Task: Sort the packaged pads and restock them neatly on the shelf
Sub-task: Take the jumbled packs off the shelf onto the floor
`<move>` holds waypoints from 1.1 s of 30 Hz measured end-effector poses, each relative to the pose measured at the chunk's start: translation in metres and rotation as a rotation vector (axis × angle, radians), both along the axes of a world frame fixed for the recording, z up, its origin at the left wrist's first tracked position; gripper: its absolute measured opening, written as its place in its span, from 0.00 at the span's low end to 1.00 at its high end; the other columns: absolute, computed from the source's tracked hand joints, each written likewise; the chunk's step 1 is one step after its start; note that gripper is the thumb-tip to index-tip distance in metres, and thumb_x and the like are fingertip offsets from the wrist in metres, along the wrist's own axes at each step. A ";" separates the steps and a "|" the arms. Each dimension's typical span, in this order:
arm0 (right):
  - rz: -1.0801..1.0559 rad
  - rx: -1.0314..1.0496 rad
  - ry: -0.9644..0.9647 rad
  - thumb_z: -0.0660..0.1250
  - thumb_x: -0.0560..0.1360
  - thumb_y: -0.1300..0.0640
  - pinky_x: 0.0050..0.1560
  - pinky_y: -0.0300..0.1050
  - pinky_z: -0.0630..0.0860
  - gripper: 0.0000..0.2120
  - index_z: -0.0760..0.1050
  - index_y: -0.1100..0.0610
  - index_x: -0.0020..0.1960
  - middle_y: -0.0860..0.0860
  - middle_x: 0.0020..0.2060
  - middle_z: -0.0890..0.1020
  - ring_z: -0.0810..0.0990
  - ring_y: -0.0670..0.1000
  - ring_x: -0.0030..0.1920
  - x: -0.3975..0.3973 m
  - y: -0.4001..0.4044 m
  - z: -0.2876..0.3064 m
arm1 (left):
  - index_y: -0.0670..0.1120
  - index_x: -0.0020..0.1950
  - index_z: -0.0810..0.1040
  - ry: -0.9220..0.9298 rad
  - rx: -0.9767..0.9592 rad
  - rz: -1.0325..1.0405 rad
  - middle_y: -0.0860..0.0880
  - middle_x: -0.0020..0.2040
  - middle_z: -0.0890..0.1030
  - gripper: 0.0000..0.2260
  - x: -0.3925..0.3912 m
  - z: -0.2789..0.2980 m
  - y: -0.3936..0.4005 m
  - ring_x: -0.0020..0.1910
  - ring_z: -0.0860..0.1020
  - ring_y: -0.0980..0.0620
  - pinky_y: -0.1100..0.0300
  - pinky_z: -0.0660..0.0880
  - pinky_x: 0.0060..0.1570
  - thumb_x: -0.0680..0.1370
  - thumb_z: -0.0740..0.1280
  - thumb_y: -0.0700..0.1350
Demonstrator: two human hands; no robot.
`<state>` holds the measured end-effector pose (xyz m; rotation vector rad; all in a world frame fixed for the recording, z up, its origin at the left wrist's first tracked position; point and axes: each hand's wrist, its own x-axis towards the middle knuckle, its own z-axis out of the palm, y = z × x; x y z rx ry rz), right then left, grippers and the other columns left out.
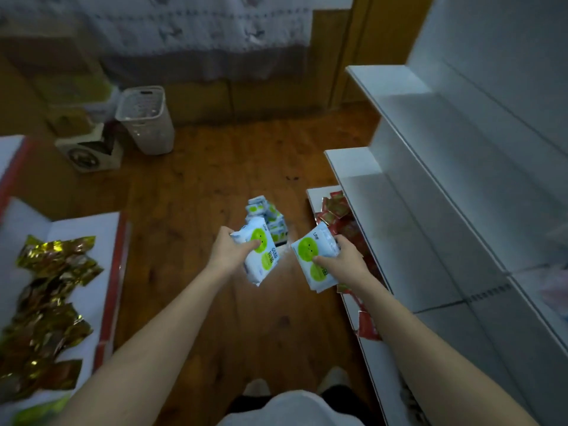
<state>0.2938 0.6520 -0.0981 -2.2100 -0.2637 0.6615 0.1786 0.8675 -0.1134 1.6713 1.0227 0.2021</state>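
Left hand (pixel 229 249): fingers curled round a white pad pack (pixel 261 256) with green circles, thumb on its front face, the pack held upright over the wooden floor (pixel 196 192). It may be more than one pack stacked; the blur prevents a count.

Right hand (pixel 345 256): grips a second pad pack (pixel 313 259) of the same print, thumb on the front, fingers behind, the pack tilted toward the left one. The two packs are near each other but apart.

Beyond the hands, a pile of matching packs (pixel 266 215) lies on the floor, just beside the white shelf unit (pixel 430 192) on the right. The lowest shelf level carries red sachets (pixel 341 219) directly under and behind the right hand. The upper shelf levels appear as bare white boards.

On the left, a white shelf with a red edge (pixel 113 272) holds gold foil packets (pixel 46 302) in a loose heap. Farther back on the floor stand a white plastic basket (pixel 146 121) and, just left of it, a cardboard box (pixel 89 153)
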 end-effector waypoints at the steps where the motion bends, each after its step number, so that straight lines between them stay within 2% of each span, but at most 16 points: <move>1: 0.017 -0.032 0.019 0.76 0.69 0.56 0.51 0.53 0.80 0.16 0.74 0.53 0.53 0.50 0.47 0.82 0.82 0.52 0.48 0.005 0.008 -0.008 | 0.44 0.53 0.68 0.018 -0.013 0.020 0.45 0.48 0.78 0.21 -0.002 -0.007 0.007 0.46 0.79 0.47 0.52 0.77 0.42 0.69 0.77 0.43; 5: 0.098 -0.127 0.080 0.76 0.67 0.55 0.52 0.58 0.80 0.18 0.74 0.54 0.53 0.52 0.47 0.82 0.82 0.55 0.48 0.036 0.036 -0.042 | 0.50 0.60 0.69 0.059 -0.100 0.042 0.48 0.54 0.79 0.26 0.003 -0.031 0.030 0.50 0.81 0.48 0.50 0.81 0.43 0.68 0.75 0.36; 10: 0.259 -0.224 0.081 0.75 0.67 0.55 0.51 0.55 0.80 0.21 0.74 0.54 0.57 0.54 0.49 0.81 0.81 0.56 0.50 0.099 0.078 -0.072 | 0.56 0.62 0.68 0.119 -0.170 -0.012 0.50 0.50 0.80 0.27 0.042 -0.039 0.065 0.44 0.80 0.52 0.60 0.76 0.34 0.71 0.68 0.32; 12: 0.330 -0.238 0.084 0.76 0.67 0.54 0.51 0.54 0.80 0.22 0.74 0.54 0.58 0.54 0.50 0.81 0.81 0.56 0.51 0.128 0.100 -0.080 | 0.55 0.60 0.68 0.134 -0.140 -0.013 0.50 0.51 0.80 0.26 0.064 -0.039 0.081 0.44 0.81 0.50 0.57 0.78 0.34 0.71 0.68 0.31; 16: 0.449 -0.222 0.115 0.76 0.69 0.55 0.52 0.53 0.79 0.22 0.74 0.55 0.61 0.53 0.52 0.81 0.81 0.56 0.53 0.170 0.137 -0.090 | 0.51 0.59 0.67 0.179 -0.102 0.040 0.47 0.50 0.81 0.23 0.104 -0.050 0.102 0.47 0.82 0.47 0.45 0.82 0.46 0.71 0.73 0.34; 20: 0.525 -0.207 0.140 0.76 0.70 0.56 0.53 0.54 0.79 0.23 0.75 0.55 0.63 0.54 0.54 0.82 0.81 0.55 0.53 0.205 0.164 -0.102 | 0.47 0.53 0.67 0.225 -0.061 0.076 0.48 0.45 0.80 0.20 0.134 -0.068 0.114 0.44 0.80 0.48 0.49 0.78 0.45 0.71 0.76 0.41; 24: 0.534 -0.246 0.200 0.76 0.71 0.56 0.54 0.55 0.79 0.21 0.76 0.55 0.62 0.54 0.54 0.83 0.82 0.56 0.54 0.237 0.200 -0.121 | 0.46 0.49 0.65 0.330 -0.041 0.114 0.50 0.44 0.75 0.21 0.153 -0.091 0.143 0.42 0.75 0.50 0.57 0.70 0.34 0.69 0.78 0.42; 26: 0.544 -0.299 0.214 0.75 0.72 0.56 0.52 0.52 0.79 0.21 0.75 0.56 0.62 0.54 0.54 0.81 0.81 0.57 0.54 0.249 0.219 -0.132 | 0.46 0.54 0.67 0.367 -0.072 0.098 0.49 0.46 0.76 0.23 0.164 -0.107 0.162 0.44 0.76 0.50 0.58 0.72 0.37 0.69 0.78 0.41; 29: 0.499 -0.381 0.249 0.75 0.72 0.56 0.44 0.48 0.75 0.19 0.71 0.58 0.58 0.53 0.49 0.78 0.79 0.56 0.51 0.268 0.246 -0.158 | 0.46 0.66 0.68 0.425 -0.094 0.005 0.48 0.52 0.77 0.29 0.181 -0.136 0.192 0.49 0.77 0.49 0.57 0.74 0.46 0.69 0.77 0.40; 31: 0.458 -0.424 0.269 0.75 0.72 0.57 0.45 0.49 0.76 0.19 0.70 0.59 0.56 0.52 0.48 0.77 0.80 0.57 0.51 0.281 0.267 -0.181 | 0.45 0.67 0.71 0.458 -0.105 -0.065 0.46 0.55 0.79 0.28 0.194 -0.163 0.214 0.53 0.78 0.47 0.57 0.74 0.49 0.69 0.76 0.39; 33: 0.456 -0.487 0.273 0.76 0.71 0.57 0.48 0.51 0.77 0.18 0.71 0.59 0.55 0.53 0.47 0.77 0.80 0.57 0.51 0.296 0.289 -0.207 | 0.43 0.62 0.75 0.484 -0.130 -0.120 0.45 0.55 0.81 0.22 0.208 -0.195 0.237 0.53 0.79 0.45 0.58 0.74 0.48 0.69 0.75 0.39</move>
